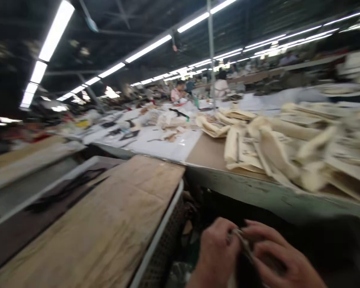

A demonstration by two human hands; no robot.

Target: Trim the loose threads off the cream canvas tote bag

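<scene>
a: where's the dark piece (246, 262) lying?
b: it's sitting between both hands, below the table edge (258, 192), its length running down toward the person
a: who's gripping it?
b: left hand (216, 250) and right hand (276, 256) are both pinching its top end

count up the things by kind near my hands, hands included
hands: 2 (left hand, right hand)
dark piece pinched by both: 1
wooden board: 1
cream cloth pieces: too blurred to count
total: 4
</scene>
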